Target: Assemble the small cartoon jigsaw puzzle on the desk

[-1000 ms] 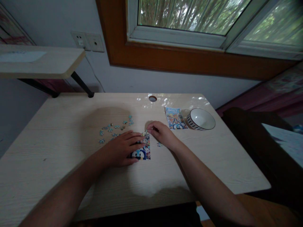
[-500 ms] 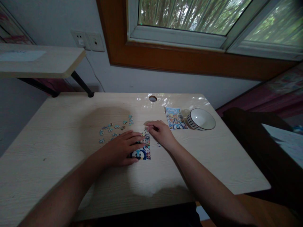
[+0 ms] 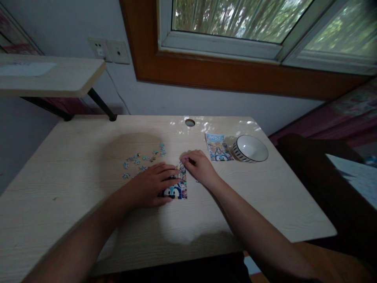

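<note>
A partly assembled jigsaw puzzle [image 3: 174, 192] with a blue cartoon dog lies on the desk. My left hand [image 3: 154, 184] rests flat across its left part, fingers spread, hiding much of the picture. At the puzzle's upper right corner, my right hand [image 3: 200, 165] pinches a small puzzle piece with thumb and forefinger; the fingers mostly cover it. Several loose puzzle pieces [image 3: 142, 168] are scattered beyond my left hand. One more loose piece [image 3: 197, 181] sits beside my right wrist, partly hidden.
A printed picture card [image 3: 219, 148] lies to the right, beside a white bowl [image 3: 252, 148] with a striped outside. The desk [image 3: 73, 157] has a round cable hole [image 3: 190, 123] near its back edge. A raised shelf [image 3: 59, 80] stands at the back left.
My right fingertips have shifted very slightly at the puzzle's upper corner, and the wrist covers more of the loose piece beside it. My left hand stays in place.
</note>
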Motion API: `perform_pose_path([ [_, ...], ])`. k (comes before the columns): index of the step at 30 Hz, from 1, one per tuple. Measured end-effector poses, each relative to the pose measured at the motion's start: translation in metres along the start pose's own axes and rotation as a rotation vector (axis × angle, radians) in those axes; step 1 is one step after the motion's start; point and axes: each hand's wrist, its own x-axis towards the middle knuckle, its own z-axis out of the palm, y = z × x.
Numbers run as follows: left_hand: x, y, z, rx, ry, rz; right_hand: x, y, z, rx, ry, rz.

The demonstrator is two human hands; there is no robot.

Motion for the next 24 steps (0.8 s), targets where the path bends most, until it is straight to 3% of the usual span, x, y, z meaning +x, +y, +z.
perform_pose_path([
  [7,-0.0001,-0.0007,0.0011,0.011,-0.001,0.009,-0.0007,0.0005,0.0016,-0.079,0.007,-0.015],
  [24,-0.0009,-0.0013,0.0004,0.01,-0.001,0.016,-0.0008,0.0062,-0.0066,0.026,-0.035,-0.054],
])
